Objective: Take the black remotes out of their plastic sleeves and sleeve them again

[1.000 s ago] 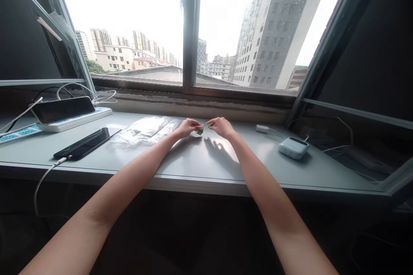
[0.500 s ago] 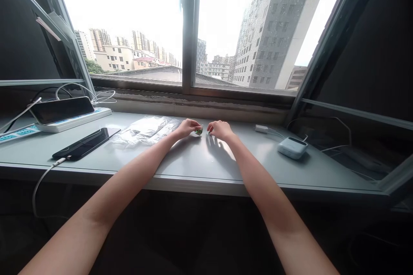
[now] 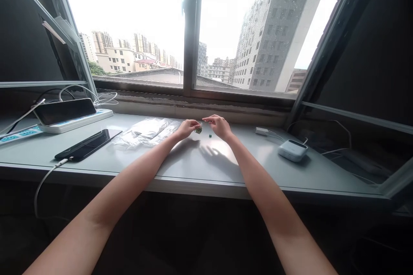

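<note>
Both my arms reach out over a grey window sill [image 3: 193,167]. My left hand [image 3: 186,129] pinches a small greenish part [image 3: 199,129] just above the sill. My right hand [image 3: 218,125] hovers close to its right, thumb and forefinger pinched together near the part; I cannot make out anything between them. A tiny dark piece [image 3: 210,135] lies on the sill below the right hand.
Clear plastic bags [image 3: 146,130] lie left of my hands. Further left are a black phone on a cable [image 3: 87,144], another phone [image 3: 64,110] on a white power strip [image 3: 77,121]. A white charger [image 3: 292,149] with cables sits right. The window frame [image 3: 190,30] stands behind.
My right hand lifted slightly off the sill and its fingers came together near the part. A tiny dark piece now shows on the sill beneath it. The left hand stayed put.
</note>
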`<state>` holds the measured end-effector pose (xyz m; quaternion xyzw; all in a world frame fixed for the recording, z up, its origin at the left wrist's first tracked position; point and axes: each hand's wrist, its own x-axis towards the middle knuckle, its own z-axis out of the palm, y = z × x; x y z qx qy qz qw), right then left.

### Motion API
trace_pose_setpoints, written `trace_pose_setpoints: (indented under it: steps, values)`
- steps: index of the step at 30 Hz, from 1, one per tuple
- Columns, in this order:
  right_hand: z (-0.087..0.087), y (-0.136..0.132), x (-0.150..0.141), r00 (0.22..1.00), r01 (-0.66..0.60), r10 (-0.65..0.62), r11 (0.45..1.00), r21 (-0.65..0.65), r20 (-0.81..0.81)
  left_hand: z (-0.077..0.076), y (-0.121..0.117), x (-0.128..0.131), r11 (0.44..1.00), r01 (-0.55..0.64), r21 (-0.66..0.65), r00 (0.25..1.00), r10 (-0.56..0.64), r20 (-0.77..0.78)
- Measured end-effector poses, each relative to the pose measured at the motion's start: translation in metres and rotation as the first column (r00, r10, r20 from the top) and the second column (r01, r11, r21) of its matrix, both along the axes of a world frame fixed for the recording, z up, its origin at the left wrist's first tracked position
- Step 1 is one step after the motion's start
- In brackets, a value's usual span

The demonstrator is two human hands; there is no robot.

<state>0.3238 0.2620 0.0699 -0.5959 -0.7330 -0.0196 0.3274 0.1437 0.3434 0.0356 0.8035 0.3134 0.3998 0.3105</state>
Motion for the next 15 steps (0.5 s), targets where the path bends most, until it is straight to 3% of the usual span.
trace_pose_setpoints:
  steps: [15]
  values:
    - [-0.0018, 0.0018, -0.0013, 0.997, -0.071, 0.071, 0.997, -0.004, -0.02, 0.0042, -0.0048, -0.001, 1.0, 0.012, 0.021, 1.0, -0.012, -0.001]
